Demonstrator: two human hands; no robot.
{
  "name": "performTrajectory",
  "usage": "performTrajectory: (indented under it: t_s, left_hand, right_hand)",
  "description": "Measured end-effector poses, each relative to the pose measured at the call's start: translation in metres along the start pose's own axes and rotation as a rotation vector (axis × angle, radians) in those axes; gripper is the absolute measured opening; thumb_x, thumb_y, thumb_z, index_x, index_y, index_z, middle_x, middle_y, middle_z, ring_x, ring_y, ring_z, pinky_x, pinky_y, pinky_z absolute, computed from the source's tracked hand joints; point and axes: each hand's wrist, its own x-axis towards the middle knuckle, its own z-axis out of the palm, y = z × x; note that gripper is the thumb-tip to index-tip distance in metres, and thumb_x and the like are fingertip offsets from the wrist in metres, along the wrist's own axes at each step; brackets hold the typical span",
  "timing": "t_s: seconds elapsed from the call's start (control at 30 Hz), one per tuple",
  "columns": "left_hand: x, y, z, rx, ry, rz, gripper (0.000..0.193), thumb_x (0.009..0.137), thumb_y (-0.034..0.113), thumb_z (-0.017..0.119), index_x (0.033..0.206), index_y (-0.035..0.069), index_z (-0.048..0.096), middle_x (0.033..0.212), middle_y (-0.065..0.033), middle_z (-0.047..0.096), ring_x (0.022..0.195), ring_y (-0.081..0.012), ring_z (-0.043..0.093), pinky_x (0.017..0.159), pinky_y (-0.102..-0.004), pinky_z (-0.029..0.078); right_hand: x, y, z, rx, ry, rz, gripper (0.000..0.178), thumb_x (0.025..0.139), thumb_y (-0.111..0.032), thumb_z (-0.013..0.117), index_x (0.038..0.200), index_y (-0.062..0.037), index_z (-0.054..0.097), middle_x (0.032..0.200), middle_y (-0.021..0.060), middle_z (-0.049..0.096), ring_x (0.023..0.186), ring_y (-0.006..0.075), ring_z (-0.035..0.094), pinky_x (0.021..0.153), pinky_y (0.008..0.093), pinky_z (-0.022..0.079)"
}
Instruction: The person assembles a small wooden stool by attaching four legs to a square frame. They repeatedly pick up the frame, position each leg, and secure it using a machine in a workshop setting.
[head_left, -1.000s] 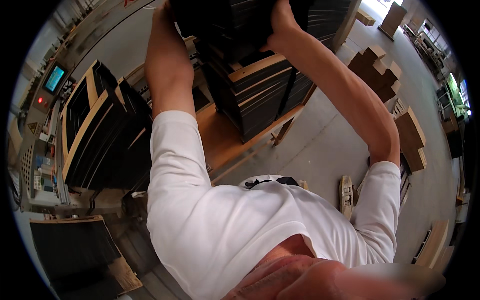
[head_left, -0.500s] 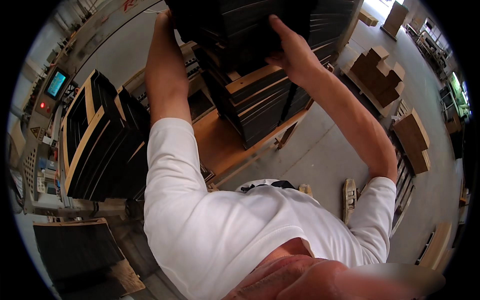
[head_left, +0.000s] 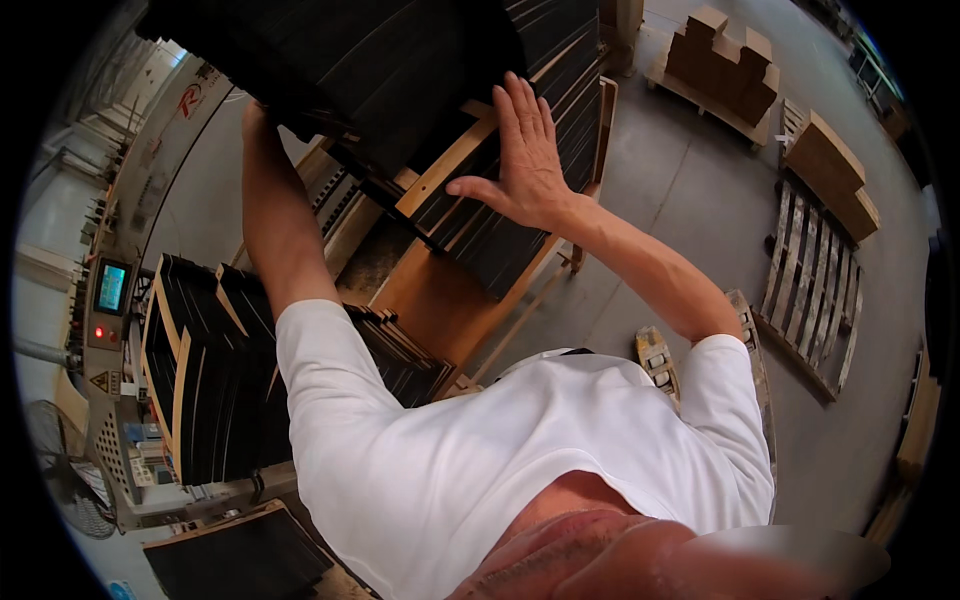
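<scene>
Black boards with pale wood edges stand in a tall stack (head_left: 430, 205) on a brown wooden surface (head_left: 435, 290). On its top lies a bundle of black boards (head_left: 370, 80), set askew to the stack below. My right hand (head_left: 525, 165) rests flat at the stack's near right side, fingers stretched and thumb apart, gripping nothing. At the left edge of the upper bundle is my left hand (head_left: 257, 118); its fingers are hidden behind the dark boards, so their hold does not show.
Another black board stack (head_left: 215, 370) stands left, beside a machine panel with a lit screen (head_left: 112, 287). A dark board (head_left: 240, 555) lies at lower left. On the right floor are a slatted pallet (head_left: 815, 290) and brown board stacks (head_left: 720, 75).
My right hand has come off the upper bundle's side and opened flat lower on the stack. The upper bundle and my left hand now appear farther left, and the whole view has shifted.
</scene>
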Motion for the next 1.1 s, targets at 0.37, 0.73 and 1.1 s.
performTrajectory:
  t_s: [0.37, 0.73, 1.1]
  left_hand:
    - [-0.012, -0.004, -0.006, 0.014, 0.025, 0.001, 0.055, 0.095, 0.041, 0.046, 0.128, -0.004, 0.049, 0.122, -0.0141, 0.059, 0.105, -0.0262, 0.061, 0.092, -0.0397, 0.052]
    - [-0.042, -0.021, -0.013, -0.107, -0.021, 0.009, 0.055, 0.097, 0.04, 0.045, 0.129, -0.004, 0.048, 0.123, -0.0139, 0.058, 0.106, -0.0259, 0.061, 0.092, -0.038, 0.052]
    - [-0.121, -0.025, 0.156, -0.397, 0.424, 0.499, 0.047, 0.101, 0.039, 0.028, 0.134, 0.009, 0.041, 0.127, -0.0129, 0.052, 0.115, -0.028, 0.051, 0.098, -0.0418, 0.043]
  right_hand:
    - [-0.003, -0.001, 0.009, 0.1, 0.075, 0.064, 0.127, 0.063, -0.072, 0.069, 0.143, 0.0084, 0.014, 0.15, 0.0308, 0.013, 0.141, 0.0438, 0.012, 0.115, 0.055, 0.008]
    - [0.008, -0.015, -0.016, 0.32, 0.05, 0.238, 0.109, 0.072, -0.063, 0.069, 0.135, 0.0153, 0.028, 0.135, 0.0339, 0.039, 0.127, 0.0443, 0.037, 0.108, 0.048, 0.027]
    - [0.03, -0.013, -0.003, 0.376, 0.186, 0.509, 0.095, 0.08, -0.06, 0.062, 0.133, 0.0138, 0.035, 0.121, 0.0273, 0.048, 0.114, 0.0394, 0.047, 0.099, 0.0479, 0.035]
